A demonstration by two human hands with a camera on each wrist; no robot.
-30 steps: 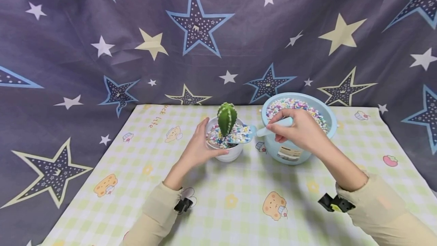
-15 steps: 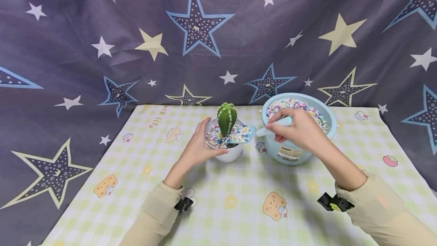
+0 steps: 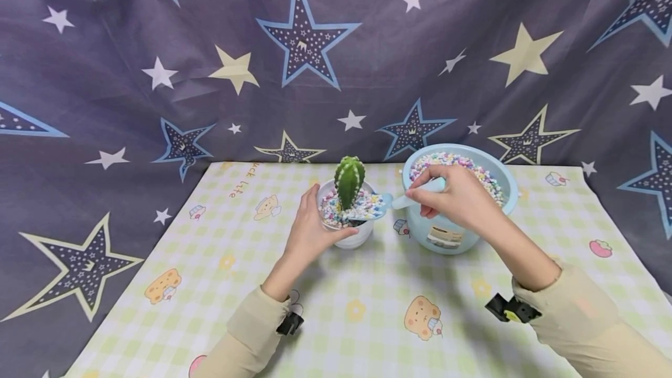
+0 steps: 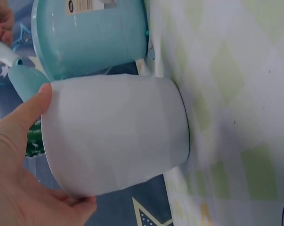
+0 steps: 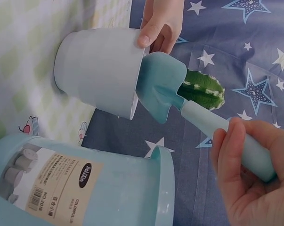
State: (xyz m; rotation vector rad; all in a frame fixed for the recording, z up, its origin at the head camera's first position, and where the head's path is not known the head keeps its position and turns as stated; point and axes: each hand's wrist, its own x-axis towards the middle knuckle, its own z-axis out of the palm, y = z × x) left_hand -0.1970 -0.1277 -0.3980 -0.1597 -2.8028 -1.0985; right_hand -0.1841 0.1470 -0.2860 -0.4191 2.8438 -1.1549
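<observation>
A green cactus (image 3: pixel 349 182) stands in a white flower pot (image 3: pixel 353 242) with colourful pebbles around its base. My left hand (image 3: pixel 311 229) grips the pot's rim, thumb in front and fingers round the far left side; the left wrist view shows the pot (image 4: pixel 116 134) upright on the cloth. My right hand (image 3: pixel 462 198) holds a light blue trowel (image 5: pixel 163 84) by its handle. Its blade, loaded with pebbles, lies over the pot's right rim beside the cactus. In the right wrist view the blade's underside hides part of the pot opening.
Right of the pot stands a light blue bucket (image 3: pixel 420 229) full of pebbles, with a paper label on its front. My right hand is above its near rim. Both stand on a checked tablecloth (image 3: pixel 367 331); a star-patterned curtain (image 3: pixel 315 104) hangs behind.
The trowel and right hand have shifted slightly left and tilted a little, with the blade still over the pot. My left forearm has moved slightly right; the grip stays on the pot.
</observation>
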